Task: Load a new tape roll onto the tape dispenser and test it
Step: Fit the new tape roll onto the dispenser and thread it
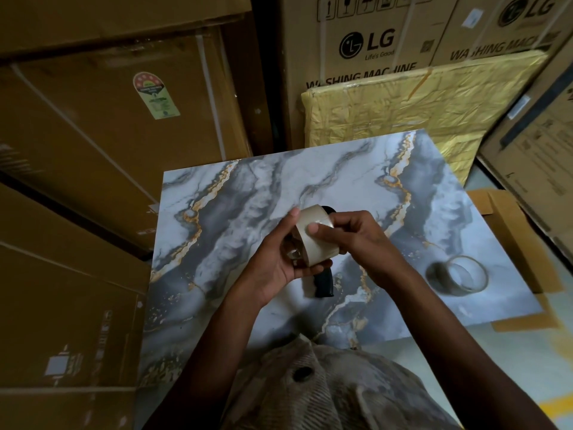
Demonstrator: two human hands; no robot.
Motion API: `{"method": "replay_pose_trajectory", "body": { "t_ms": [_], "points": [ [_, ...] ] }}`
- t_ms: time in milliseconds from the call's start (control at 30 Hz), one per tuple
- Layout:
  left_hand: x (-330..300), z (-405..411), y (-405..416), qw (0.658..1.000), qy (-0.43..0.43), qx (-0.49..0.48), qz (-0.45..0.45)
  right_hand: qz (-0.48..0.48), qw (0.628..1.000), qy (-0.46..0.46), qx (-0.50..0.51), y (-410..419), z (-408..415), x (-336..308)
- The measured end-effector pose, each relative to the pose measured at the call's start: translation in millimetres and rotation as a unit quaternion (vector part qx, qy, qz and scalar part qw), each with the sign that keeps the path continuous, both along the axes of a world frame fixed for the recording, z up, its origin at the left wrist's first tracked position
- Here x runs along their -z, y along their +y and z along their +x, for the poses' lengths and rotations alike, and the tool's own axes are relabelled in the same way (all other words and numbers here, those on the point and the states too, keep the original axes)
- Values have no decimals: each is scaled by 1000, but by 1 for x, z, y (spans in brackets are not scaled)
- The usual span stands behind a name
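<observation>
Head view: both hands, left hand and right hand, clasp the beige tape roll above the black-handled tape dispenser, probably steadying it for seating.

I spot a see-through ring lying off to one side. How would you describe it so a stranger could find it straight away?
Start at the marbled grey, white and gold tabletop ringed by cardboard boxes. Go to its near right part, to the right of the two hands working on the tape roll. There lies the empty tape core, touched by neither hand: a thin hoop you can see through, unlike the thick beige roll being held.
</observation>
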State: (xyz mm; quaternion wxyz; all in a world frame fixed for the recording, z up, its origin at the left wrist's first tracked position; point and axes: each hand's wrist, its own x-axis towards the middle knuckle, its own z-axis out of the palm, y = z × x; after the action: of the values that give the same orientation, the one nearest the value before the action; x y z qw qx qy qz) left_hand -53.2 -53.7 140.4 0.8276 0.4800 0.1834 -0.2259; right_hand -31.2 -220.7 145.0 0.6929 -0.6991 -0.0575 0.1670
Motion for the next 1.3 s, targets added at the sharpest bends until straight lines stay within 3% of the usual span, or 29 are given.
{"method": "replay_pose_trajectory", "body": {
  "t_ms": [200,300,433,567,667,767,1000,1300],
  "points": [
    [4,-1,-3,999,-18,30,11,-27,998,-26,48,8,-5,7],
    [6,-1,-5,1000,-2,11,9,-13,997,26,69,8,-2,10],
    [10,0,-2,1000,12,-14,14,51,997,59,21,3,3,18],
    [16,4,2,990,-37,-20,136,49,997,62,-20,0,0,21],
    [13,9,7,958,-165,-13,233,37,997,65,-19,-1,2,24],
    [13,14,17,913,-241,19,329,46,995,90,-18,-3,4,26],
    [26,17,22,877,-294,0,381,10,993,114,-28,-2,2,33],
    [22,17,19,759,-383,150,504,-51,992,101,-51,-4,1,32]
  ]
}}
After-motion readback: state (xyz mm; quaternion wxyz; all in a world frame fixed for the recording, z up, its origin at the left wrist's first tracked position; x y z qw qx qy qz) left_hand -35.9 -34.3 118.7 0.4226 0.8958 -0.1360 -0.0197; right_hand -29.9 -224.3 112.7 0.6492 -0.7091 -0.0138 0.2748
